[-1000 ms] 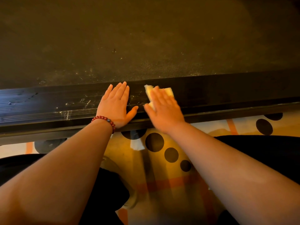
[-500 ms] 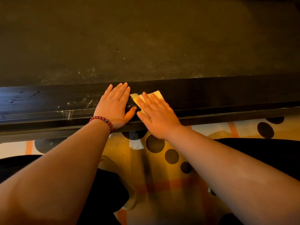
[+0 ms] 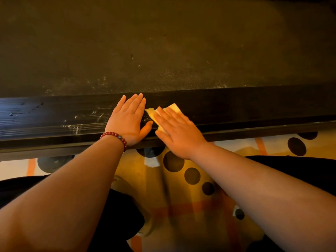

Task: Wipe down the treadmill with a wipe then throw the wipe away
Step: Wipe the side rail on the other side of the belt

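Note:
The treadmill fills the upper half of the view: a dark, dusty running belt [image 3: 163, 51] and, nearer to me, a black ribbed side rail [image 3: 254, 106]. My left hand [image 3: 128, 119] lies flat on the rail with straight fingers; a red bead bracelet circles its wrist. My right hand [image 3: 179, 130] presses a folded pale wipe [image 3: 173, 107] flat against the rail just right of the left hand. Most of the wipe is hidden under the fingers; its corners stick out at the top and left.
White streaks and specks mark the rail to the left [image 3: 78, 124] and the belt's near edge. A treadmill wheel [image 3: 52, 163] sits under the frame at left. Below lies a rug [image 3: 181, 179] with black dots and orange stripes, and my dark-clothed legs.
My right hand slid the wipe leftward along the rail toward the left hand, then stayed close to it. The left hand kept its place on the rail.

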Action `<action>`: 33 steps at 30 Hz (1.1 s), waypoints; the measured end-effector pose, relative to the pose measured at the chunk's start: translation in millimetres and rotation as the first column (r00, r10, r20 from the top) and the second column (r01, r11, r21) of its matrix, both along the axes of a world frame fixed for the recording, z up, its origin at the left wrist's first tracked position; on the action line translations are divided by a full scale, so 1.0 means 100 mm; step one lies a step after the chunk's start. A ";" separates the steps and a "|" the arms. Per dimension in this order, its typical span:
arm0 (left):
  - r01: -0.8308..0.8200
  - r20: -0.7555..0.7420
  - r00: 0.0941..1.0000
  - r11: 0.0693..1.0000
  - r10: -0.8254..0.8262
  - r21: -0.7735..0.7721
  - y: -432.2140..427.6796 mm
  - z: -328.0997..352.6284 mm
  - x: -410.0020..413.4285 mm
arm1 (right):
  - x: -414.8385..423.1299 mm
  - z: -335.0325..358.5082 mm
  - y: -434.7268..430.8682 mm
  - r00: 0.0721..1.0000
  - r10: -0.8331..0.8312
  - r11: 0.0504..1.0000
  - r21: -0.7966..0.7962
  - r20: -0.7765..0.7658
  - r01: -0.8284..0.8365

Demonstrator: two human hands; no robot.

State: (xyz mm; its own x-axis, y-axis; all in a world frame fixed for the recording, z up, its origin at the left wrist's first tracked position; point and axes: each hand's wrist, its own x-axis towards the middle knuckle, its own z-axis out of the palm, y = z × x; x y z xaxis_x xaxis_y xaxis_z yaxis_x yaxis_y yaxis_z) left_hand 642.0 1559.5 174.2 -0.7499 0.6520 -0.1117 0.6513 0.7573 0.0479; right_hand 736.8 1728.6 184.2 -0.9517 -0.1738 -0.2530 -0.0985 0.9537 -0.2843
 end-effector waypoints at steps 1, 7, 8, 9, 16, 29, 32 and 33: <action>0.001 0.001 1.000 1.000 -0.001 0.001 0.00 0.00 0.00 | -0.01 -0.01 0.07 1.000 0.010 1.000 0.006 -0.014 -0.010; -0.005 0.033 0.999 1.000 0.005 0.018 0.00 0.02 -0.02 | -0.30 -0.03 0.54 0.850 -0.527 0.850 0.032 0.024 0.526; -0.008 0.044 0.999 0.999 0.007 0.032 0.00 0.03 -0.03 | -0.34 -0.03 0.50 0.829 -0.557 0.830 0.036 0.046 0.556; -0.008 0.052 0.999 0.999 0.005 0.044 0.01 0.04 -0.04 | -0.38 -0.02 0.41 0.833 -0.550 0.835 0.025 0.065 0.549; -0.076 0.061 0.995 0.997 0.074 0.028 -0.04 0.08 -0.13 | -0.31 -0.01 0.22 0.991 -0.116 0.993 0.018 0.060 0.115; -0.084 0.080 0.994 0.995 0.079 0.051 -0.02 0.04 -0.13 | -0.58 -0.01 -0.04 0.982 -0.175 0.985 0.020 0.065 0.174; -0.087 0.074 0.994 0.995 0.083 0.042 -0.02 0.03 -0.14 | -0.58 -0.01 0.08 0.969 -0.242 0.970 0.008 0.049 0.242; -0.085 0.073 0.994 0.996 0.082 0.039 -0.02 0.04 -0.14 | -0.58 -0.02 0.14 0.948 -0.317 0.948 0.006 0.032 0.317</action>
State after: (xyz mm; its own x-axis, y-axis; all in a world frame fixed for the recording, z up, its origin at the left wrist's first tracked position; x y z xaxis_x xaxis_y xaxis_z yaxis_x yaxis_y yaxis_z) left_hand 628.2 1557.3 177.8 -0.7931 0.5926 -0.1410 0.5796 0.8053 0.1246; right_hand 679.1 1742.9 182.1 -0.9491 0.1359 -0.2841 0.2180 0.9345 -0.2813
